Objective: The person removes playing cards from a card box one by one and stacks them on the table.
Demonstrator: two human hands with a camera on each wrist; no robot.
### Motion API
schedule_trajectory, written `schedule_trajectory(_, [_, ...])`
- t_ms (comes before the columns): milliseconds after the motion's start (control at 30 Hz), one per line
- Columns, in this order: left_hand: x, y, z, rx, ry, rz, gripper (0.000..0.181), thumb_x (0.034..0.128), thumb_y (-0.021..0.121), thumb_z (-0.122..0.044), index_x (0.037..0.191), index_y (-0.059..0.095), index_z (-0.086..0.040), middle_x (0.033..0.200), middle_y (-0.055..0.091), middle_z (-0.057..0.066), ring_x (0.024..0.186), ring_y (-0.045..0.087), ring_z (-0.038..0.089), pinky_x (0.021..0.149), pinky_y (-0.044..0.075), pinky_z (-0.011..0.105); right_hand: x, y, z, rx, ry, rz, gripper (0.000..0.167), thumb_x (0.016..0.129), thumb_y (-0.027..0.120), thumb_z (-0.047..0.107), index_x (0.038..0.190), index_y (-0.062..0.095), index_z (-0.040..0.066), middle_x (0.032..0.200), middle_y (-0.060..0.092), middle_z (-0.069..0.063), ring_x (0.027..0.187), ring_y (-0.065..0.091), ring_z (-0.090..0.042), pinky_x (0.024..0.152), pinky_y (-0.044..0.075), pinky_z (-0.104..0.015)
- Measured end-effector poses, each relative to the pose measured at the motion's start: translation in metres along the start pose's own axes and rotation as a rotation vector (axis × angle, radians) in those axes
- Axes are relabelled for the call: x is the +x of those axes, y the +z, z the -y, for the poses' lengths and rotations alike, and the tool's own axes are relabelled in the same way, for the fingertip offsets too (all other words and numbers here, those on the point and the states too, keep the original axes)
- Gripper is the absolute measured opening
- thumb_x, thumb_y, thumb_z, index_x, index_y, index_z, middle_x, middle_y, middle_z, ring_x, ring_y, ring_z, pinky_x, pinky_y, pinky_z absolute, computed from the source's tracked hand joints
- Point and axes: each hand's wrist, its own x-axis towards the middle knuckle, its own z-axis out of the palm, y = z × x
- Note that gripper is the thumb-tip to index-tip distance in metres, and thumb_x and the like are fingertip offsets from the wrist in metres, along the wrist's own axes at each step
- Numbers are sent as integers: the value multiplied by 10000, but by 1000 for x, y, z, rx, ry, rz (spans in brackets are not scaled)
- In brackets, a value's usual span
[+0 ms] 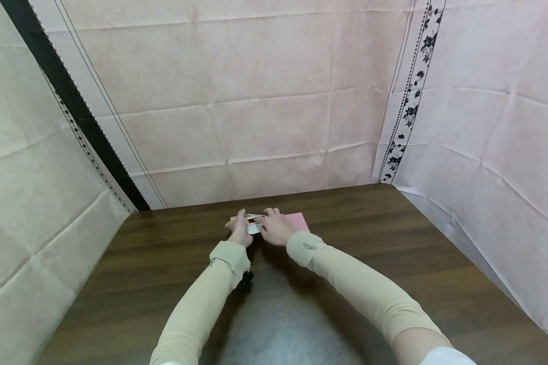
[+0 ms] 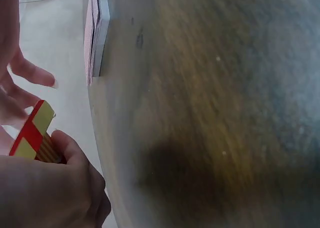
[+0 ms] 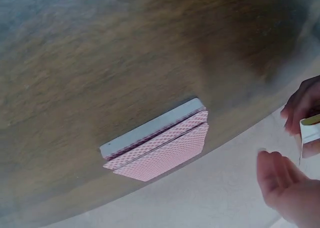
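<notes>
Near the far edge of the desk (image 1: 392, 228), the left hand (image 1: 240, 230) grips a red-and-yellow box (image 2: 33, 132); the right hand (image 1: 277, 227) is beside it, fingers loosely extended, contact unclear; pink-backed cards (image 3: 165, 150) lie rightward, near that same edge.
</notes>
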Motion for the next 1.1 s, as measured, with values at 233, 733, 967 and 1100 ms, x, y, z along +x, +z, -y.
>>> schedule_trajectory(233, [0, 1, 0, 6, 16, 16, 727, 968, 518, -257, 1441, -25, -159, 1217, 429, 39, 1125, 486, 164, 967, 451, 256, 3, 0, 0, 12, -14, -4, 356, 978, 472, 167, 1306, 608, 147, 1375, 507, -177, 1233, 444, -340, 1011, 434, -461])
schedule_trajectory(733, [3, -9, -3, 28, 59, -102, 857, 965, 495, -287, 1490, -173, -173, 1544, 139, 159, 1392, 296, 267, 1149, 318, 353, -2, -10, 1, 283, -3, -86, 309, 918, 597, 432, 957, 669, 134, 1012, 635, -50, 902, 598, -196, 791, 509, -309])
schedule_trajectory(967, [4, -8, -1, 37, 65, -120, 898, 958, 521, -268, 1499, -190, -177, 1582, 79, 136, 1440, 189, 240, 1184, 248, 392, 3, -7, 2, 277, 17, -7, 384, 869, 641, 503, 913, 638, 121, 816, 613, -12, 726, 523, -126, 623, 448, -232])
schedule_trajectory(1100, [6, -9, 1, 44, 61, -130, 915, 954, 530, -269, 1499, -201, -186, 1584, 64, 142, 1448, 166, 247, 1193, 229, 391, 3, -5, 0, 298, 29, 25, 370, 838, 694, 467, 947, 636, 119, 828, 622, 6, 733, 537, -117, 643, 463, -225])
